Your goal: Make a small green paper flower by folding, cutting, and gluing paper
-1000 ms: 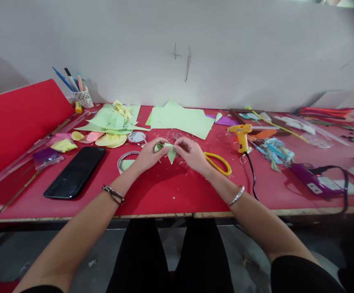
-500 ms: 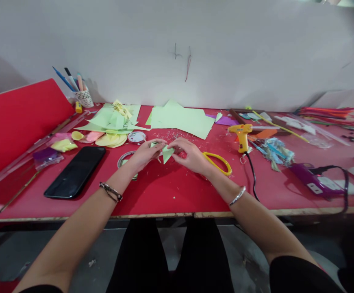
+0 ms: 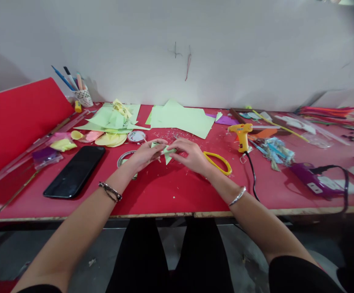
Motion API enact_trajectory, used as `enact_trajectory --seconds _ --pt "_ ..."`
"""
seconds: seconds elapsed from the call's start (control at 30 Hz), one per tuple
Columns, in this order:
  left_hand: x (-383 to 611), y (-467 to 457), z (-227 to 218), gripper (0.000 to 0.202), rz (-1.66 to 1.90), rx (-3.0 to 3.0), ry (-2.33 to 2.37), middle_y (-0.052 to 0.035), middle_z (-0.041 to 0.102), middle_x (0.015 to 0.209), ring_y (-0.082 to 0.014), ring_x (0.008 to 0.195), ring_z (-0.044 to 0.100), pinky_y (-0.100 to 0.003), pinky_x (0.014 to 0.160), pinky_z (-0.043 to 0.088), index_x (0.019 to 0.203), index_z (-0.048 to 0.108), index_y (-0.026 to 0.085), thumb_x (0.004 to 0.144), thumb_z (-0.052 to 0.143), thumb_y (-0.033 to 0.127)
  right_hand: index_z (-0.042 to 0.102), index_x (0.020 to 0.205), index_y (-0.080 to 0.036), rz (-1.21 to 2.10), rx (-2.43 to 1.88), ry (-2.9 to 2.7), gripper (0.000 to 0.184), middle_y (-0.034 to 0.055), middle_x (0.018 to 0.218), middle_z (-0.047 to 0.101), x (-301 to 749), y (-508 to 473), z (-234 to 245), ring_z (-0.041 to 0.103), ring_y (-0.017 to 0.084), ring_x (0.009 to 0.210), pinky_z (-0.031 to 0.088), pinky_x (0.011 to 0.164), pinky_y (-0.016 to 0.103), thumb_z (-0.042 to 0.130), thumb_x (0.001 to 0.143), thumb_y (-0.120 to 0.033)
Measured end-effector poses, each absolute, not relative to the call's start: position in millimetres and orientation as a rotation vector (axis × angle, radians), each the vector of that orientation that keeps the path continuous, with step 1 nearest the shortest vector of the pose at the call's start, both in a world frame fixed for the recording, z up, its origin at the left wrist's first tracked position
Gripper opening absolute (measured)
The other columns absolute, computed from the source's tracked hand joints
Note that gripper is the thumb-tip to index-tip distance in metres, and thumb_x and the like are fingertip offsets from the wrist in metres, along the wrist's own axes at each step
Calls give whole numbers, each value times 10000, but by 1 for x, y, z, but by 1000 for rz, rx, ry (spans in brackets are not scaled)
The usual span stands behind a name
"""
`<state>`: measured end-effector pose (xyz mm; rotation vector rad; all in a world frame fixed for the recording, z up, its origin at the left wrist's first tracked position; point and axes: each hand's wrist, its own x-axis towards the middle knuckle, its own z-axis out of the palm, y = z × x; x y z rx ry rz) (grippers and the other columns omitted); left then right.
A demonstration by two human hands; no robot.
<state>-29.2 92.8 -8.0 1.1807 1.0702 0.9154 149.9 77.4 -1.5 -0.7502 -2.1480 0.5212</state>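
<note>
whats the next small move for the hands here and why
Probably smooth the small green paper with the right hand, letting the left hand steady it: both hands meet at it, and its pointed tip sticks out below them.

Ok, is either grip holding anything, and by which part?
Yes: a small light-green paper piece, held around its upper end by the left grip and right grip, its narrow tip pointing down. The exact contact is hidden.

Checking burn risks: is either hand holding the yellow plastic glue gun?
No, the glue gun sits apart from the left hand and right hand, which hold pointed green paper.
</note>
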Motion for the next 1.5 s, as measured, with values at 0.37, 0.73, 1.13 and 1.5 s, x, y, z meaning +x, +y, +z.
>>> enact_trajectory --seconds 0.37,0.73,1.13,1.5 --pt "-27 90 0 70 929 1009 1055 58 480 561 -18 441 425 -153 489 397 804 564 198 758 586 245 535 1039 -232 518 -668 -2250 339 53 994 544 150 79 -3 530 158 930 465 799 312 445 756 -69" --pt "-28 91 -6 137 858 1020 1022 55 487 535 -20 420 415 -133 420 335 821 568 195 723 634 266 605 812 -209 633 -766 -2044 110 25 797 588 146 79 -6 552 125 727 463 665 271 535 810 -295" --pt "-28 92 -5 210 899 970 974 58 515 549 -19 453 476 -122 442 344 836 565 180 675 678 253 533 1001 -195 875 -716 -2027 215 45 987 586 150 79 -6 576 124 840 476 753 271 506 789 -170" --pt "-27 90 -3 145 896 1092 937 75 428 490 -5 390 345 -123 397 243 788 565 178 704 655 253 562 934 -199 1039 -785 -1855 138 14 850 608 147 81 -7 574 107 739 470 675 264 501 811 -196"
